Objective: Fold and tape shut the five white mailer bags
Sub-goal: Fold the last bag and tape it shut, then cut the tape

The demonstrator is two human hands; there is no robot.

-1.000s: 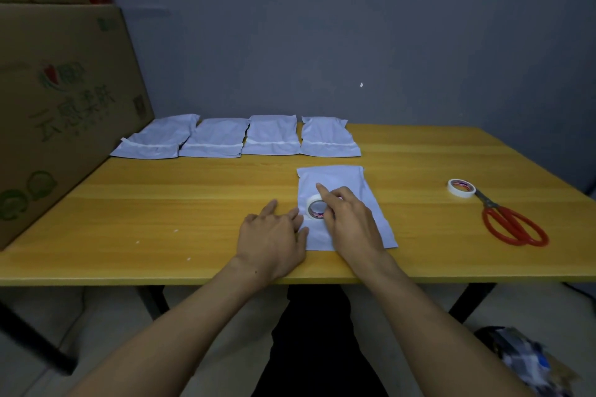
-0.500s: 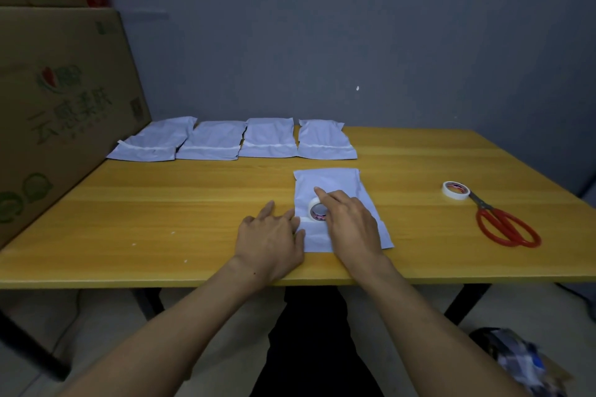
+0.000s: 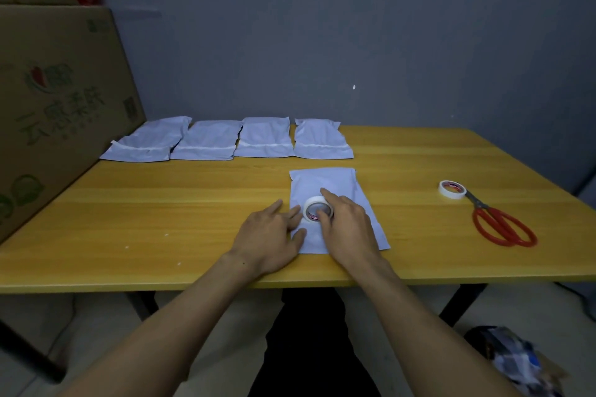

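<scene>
The left hand (image 3: 269, 237) has spread its fingers slightly wider beside the tape roll (image 3: 318, 209). The right hand (image 3: 346, 226) has barely shifted on that roll

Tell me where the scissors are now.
The scissors lie on the table at the right of the head view, blades touching a tape roll, far from both hands.

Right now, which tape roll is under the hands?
The roll lying on the near mailer bag, touched by the right hand. The other roll sits untouched beside the red scissors.
</scene>
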